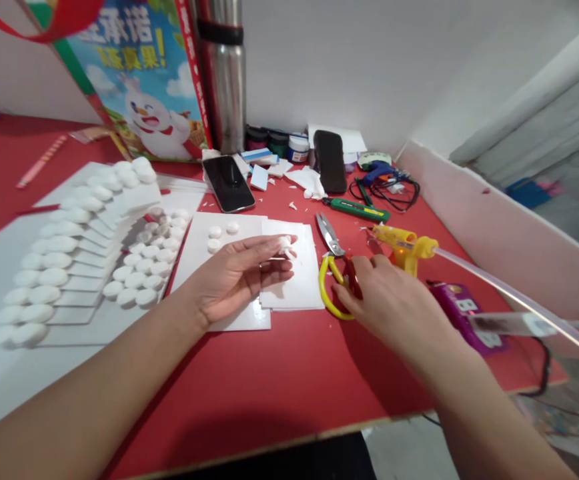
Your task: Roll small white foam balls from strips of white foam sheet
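Observation:
My left hand [232, 273] pinches a small white piece [285, 247] between thumb and fingertips, above a stack of white cards [294, 293]. What exactly the piece is, I cannot make out. On the red table, my right hand [394, 297] has its fingers closed about the red handle of a pair of scissors [330, 235]; the yellow handle loop lies to the left of the fingers. The blades point away from me and lie slightly apart. Several round white discs [214, 232] rest on a white sheet [239, 323] just beyond my left hand.
Rows of white discs on cards [64, 277] spread across the left side. A yellow glue gun [399, 240] with a long clear stick stands at right, beside a purple box [457, 300]. Behind are phones [229, 183], a green cutter [357, 209], a steel flask [224, 87] and a printed bag [139, 87].

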Demonstrator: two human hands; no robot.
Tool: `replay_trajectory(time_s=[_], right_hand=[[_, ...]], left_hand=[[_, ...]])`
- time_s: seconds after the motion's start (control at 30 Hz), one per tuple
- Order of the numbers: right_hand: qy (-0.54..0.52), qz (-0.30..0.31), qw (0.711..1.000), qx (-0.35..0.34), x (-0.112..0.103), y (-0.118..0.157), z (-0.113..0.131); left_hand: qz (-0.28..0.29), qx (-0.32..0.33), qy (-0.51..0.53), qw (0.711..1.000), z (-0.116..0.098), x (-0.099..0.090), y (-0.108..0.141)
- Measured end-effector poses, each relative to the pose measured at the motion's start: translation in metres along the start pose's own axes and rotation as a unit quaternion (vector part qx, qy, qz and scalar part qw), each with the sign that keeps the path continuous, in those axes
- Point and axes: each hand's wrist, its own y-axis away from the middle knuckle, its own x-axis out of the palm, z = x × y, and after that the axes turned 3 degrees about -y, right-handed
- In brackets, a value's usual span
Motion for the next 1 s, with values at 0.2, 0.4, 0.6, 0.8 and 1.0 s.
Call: replay_trajectory(time_s=[0.2,0.4,0.6,0.8,1.0], right_hand=[[-0.055,0.091,0.99,0.087,0.006,-0.013,0.006],[-0.198,0.075,0.972,0.099,0.011,-0.014,-0.018],[-0.467,0.0,0.884,-0.002,0.017,0.016,-0.024],[-0.416,-0.012,0.908,-0.051,0.009,0.029,0.0],[-0.39,-0.014,0.918,-0.068,0.011,0.029,0.004]], left_hand=[[-0.01,0.002,-0.015,1.0,0.001,-0.002,-0.003],[-0.03,0.019,0.013,0.999,-0.001,-0.003,-0.003],[-0.043,0.024,0.036,0.998,-0.002,0.0,-0.002],[-0.015,-0.001,0.014,1.0,0.0,-0.002,-0.002],[0.011,0.009,0.0,1.0,0.002,-0.005,-0.002]])
